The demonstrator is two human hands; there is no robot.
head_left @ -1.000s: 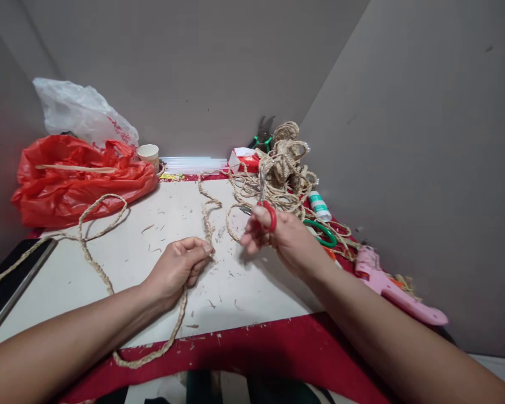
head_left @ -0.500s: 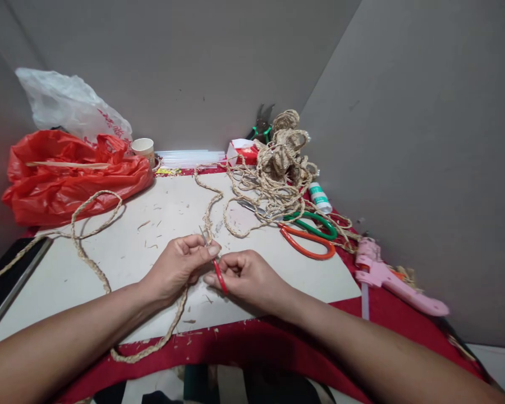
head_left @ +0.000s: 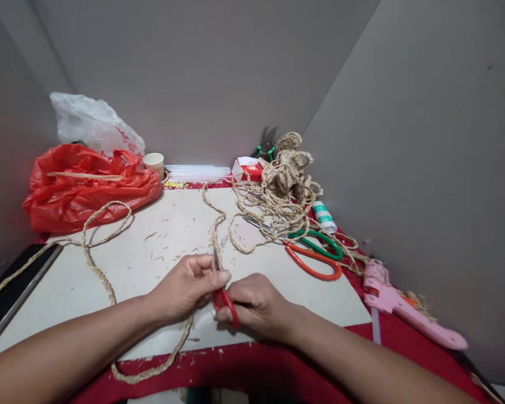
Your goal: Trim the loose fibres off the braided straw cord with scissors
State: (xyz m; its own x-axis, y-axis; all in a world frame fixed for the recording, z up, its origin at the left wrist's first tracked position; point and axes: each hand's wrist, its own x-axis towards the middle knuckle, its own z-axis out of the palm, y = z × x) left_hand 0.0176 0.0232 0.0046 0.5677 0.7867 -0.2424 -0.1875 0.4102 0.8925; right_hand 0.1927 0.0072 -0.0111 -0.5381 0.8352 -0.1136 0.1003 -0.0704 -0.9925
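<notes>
From my remote view, the hands meet at lower centre. Left hand (head_left: 189,286): fingers closed in a pinch on the braided rope (head_left: 217,230), which runs up the centre and loops below the wrist. Right hand (head_left: 261,306): closed on the red-handled scissors (head_left: 234,318), blades pointing up beside the rope. Right of centre, larger scissors (head_left: 288,245) lie tangled with strands from the rope pile (head_left: 284,182), an obstruction. Pink glue gun (head_left: 412,320), lower right. Left: red bag (head_left: 92,205); dark slab (head_left: 19,280) crossed by rope.
</notes>
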